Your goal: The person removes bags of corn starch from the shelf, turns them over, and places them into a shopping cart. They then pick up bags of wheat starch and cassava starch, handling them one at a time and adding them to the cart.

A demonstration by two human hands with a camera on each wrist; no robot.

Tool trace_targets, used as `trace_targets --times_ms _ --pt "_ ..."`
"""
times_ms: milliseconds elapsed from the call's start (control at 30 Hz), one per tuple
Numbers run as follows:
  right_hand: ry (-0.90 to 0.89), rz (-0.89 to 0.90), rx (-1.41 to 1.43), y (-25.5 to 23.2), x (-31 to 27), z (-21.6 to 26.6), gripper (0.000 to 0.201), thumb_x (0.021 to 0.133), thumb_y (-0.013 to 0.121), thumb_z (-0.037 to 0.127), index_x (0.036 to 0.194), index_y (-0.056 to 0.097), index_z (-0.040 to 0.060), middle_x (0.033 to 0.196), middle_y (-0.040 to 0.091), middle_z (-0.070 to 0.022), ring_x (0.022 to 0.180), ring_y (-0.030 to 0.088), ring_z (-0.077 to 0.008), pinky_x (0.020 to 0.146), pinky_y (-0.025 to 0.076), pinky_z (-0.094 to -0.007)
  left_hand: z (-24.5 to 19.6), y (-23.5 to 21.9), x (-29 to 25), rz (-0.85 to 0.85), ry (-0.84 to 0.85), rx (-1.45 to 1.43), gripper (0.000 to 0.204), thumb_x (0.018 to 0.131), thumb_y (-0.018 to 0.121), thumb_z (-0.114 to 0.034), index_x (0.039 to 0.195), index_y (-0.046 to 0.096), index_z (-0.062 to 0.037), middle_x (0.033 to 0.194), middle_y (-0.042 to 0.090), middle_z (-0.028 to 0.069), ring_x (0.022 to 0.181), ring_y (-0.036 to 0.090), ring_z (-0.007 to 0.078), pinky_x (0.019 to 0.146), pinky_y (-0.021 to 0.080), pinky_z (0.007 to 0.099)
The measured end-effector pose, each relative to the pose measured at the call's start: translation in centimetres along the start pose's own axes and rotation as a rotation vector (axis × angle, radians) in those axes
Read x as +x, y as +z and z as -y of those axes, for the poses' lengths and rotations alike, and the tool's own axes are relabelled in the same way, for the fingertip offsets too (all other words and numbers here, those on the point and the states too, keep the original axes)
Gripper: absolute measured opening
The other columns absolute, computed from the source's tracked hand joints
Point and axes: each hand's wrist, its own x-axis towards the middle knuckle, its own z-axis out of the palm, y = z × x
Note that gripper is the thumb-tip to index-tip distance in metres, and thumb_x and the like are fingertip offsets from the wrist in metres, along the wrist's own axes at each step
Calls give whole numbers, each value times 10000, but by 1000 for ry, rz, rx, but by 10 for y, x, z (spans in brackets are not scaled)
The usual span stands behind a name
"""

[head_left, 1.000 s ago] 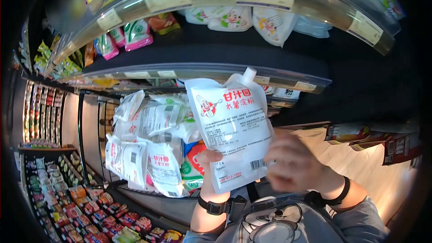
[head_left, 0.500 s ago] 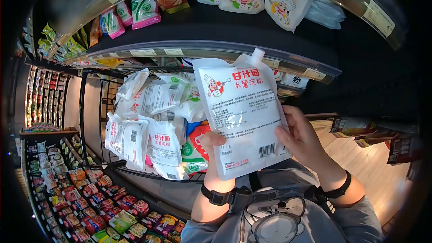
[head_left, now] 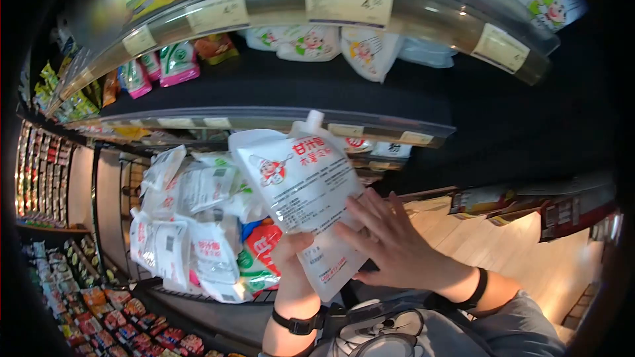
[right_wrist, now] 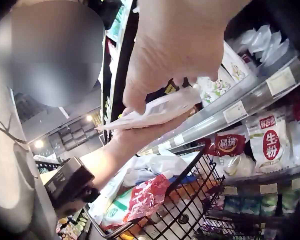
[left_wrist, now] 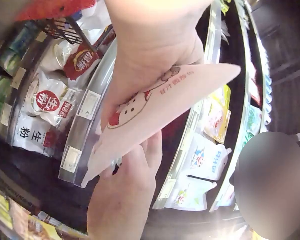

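both hands [head_left: 344, 244] raised chest-high, left fingers curled, right fingers spread.

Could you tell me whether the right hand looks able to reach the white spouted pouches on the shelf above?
Probably, once freed: the right hand lies across the held pouch, and nothing blocks the open shelf front to the white pouches.
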Motion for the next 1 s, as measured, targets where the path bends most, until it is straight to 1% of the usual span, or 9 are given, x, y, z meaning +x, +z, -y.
trace_targets --times_ms 67,167,267,367,467,633,767,900,1000 --pt "-17 -159 -155 13 2 -12 771 707 732 108 1372 348 166 1460 174 -193 1327 230 -448 1023 309 -568 6 2 3 111 1 45 830 657 551 -265 1393 272 -2 1371 392 213 1246 421 350 1048 342 434" --pt "-52 -332 217 8 3 -19 610 810 620 83 1370 380 109 1461 209 -217 1310 291 -429 1034 313 -513 9 1 11 226 87 162 920 715 634 -436 1420 217 -19 1420 328 177 1264 403 317 1056 310 438" --pt "-87 -504 494 2 -1 -26 506 895 545 211 1364 398 90 1452 245 -254 1333 286 -398 1035 333 -422 6 8 33 296 199 305 935 728 658 -409 1448 166 -72 1473 228 130 1298 345 295 1070 246 455" --pt "335 -776 1320 6 -3 -23 389 962 433 225 1266 432 -20 1250 497 -146 1144 515 -277 936 436 -378 4 3 41 356 114 687 820 801 634 -280 1454 165 -121 1470 221 104 1312 286 302 1052 242 472" --pt "487 -923 1704 8 5 -27 393 947 456 191 1297 407 20 1233 516 -127 1155 507 -253 954 426 -395 17 -5 55 305 51 770 709 833 596 -195 1431 226 -102 1454 253 106 1291 308 300 1038 274 455" --pt "571 -708 2080 0 -4 -51 454 921 513 236 1331 369 103 1280 511 -107 1199 488 -250 983 410 -438 28 -4 63 97 -14 794 667 824 618 -155 1398 289 -72 1376 332 165 1219 400 289 968 387 400" --pt "841 -713 1894 -4 0 -60 430 929 545 260 1299 390 105 1218 533 -87 1132 530 -229 921 475 -381 50 -1 78 84 -54 688 667 829 616 -99 1401 277 -52 1349 362 174 1200 434 280 956 410 382" --pt "805 -725 1782 9 -12 -60 430 924 557 193 1300 379 86 1211 526 -84 1124 529 -216 913 479 -367 69 -3 79 227 -14 716 650 847 559 7 1414 243 -29 1338 386 173 1186 456 238 945 423 339" --pt "758 -1006 1584 12 -23 -32 424 926 538 110 1309 361 63 1231 502 -81 1114 523 -183 906 475 -363 72 6 68 335 108 758 632 852 531 42 1412 245 -15 1348 386 171 1196 444 216 958 404 321"
